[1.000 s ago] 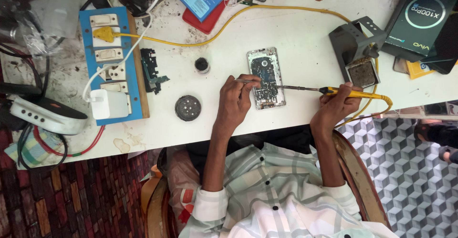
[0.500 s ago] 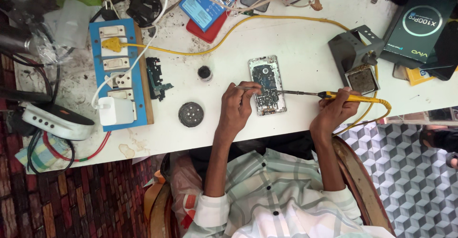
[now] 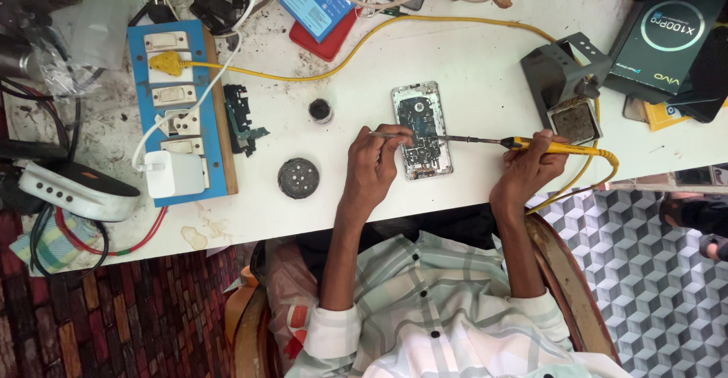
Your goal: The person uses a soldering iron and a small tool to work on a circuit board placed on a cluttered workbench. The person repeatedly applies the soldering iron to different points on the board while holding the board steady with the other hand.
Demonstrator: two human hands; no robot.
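Observation:
An opened phone [image 3: 422, 129] with its back off lies on the white worktable [image 3: 470, 67], circuit board showing. My left hand [image 3: 371, 167] is shut on thin metal tweezers [image 3: 388, 135] whose tip rests over the board's middle. My right hand [image 3: 531, 167] grips a yellow-handled soldering iron [image 3: 531, 145]; its metal tip [image 3: 447, 138] points left onto the phone's board, close to the tweezers. A yellow cable [image 3: 599, 166] loops from the iron's handle off the table edge.
A grey soldering-iron stand [image 3: 567, 86] sits right of the phone. A small black pot [image 3: 321, 109], a round black disc [image 3: 298, 178] and a dark circuit part [image 3: 241, 120] lie left. A blue socket board [image 3: 178, 105] holds a white charger [image 3: 173, 173]. Boxes line the far edge.
Both hands stay over the phone. The tweezers and iron tip have shifted slightly on the board; the camera has drifted a little.

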